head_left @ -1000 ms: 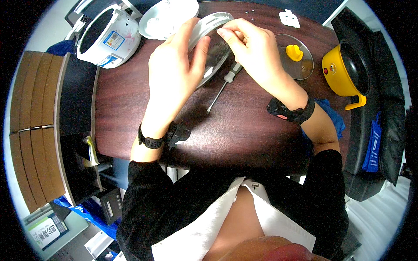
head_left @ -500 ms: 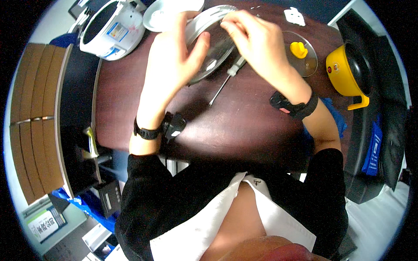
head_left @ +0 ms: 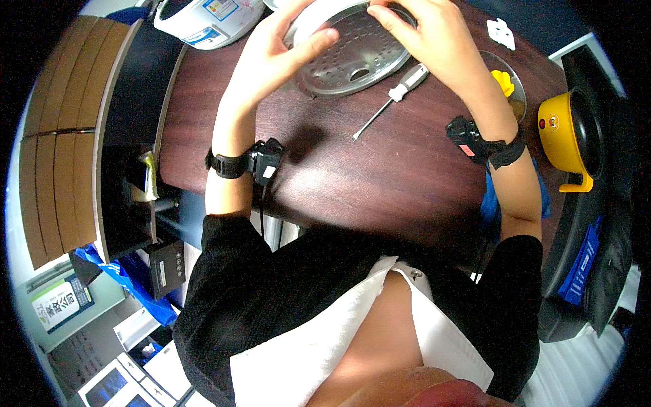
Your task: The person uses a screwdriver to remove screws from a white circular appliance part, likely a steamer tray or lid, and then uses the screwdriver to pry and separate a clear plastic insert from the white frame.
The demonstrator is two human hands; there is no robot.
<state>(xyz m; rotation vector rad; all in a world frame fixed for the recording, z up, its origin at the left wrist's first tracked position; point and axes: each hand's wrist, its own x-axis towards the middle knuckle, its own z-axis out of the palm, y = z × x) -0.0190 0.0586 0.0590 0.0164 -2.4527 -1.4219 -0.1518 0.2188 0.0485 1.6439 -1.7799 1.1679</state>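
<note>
At the top of the view, my left hand [head_left: 278,51] grips the left rim of a perforated metal lid [head_left: 347,54] with a white upper part, its thumb reaching across the metal. My right hand [head_left: 434,37] is closed on the upper right rim, some fingertips cut off by the frame edge. Just below the lid lies a screwdriver [head_left: 407,85] with a grey handle, pointing toward me. A clear lid with a yellow knob [head_left: 502,83] is partly behind my right forearm. I wear a black strapped device on each wrist.
A white appliance pot [head_left: 196,20] stands at upper left. A white plastic piece [head_left: 500,34] lies at the back right. A yellow pot [head_left: 561,139] with a handle is at right, a blue cloth [head_left: 491,203] under my right arm. Brown boxes [head_left: 61,136] line the left side of the wooden table [head_left: 325,176].
My hands and the metal lid have moved up in the picture, and the lid's perforated face shows more. The view has shifted, with the side objects sitting differently.
</note>
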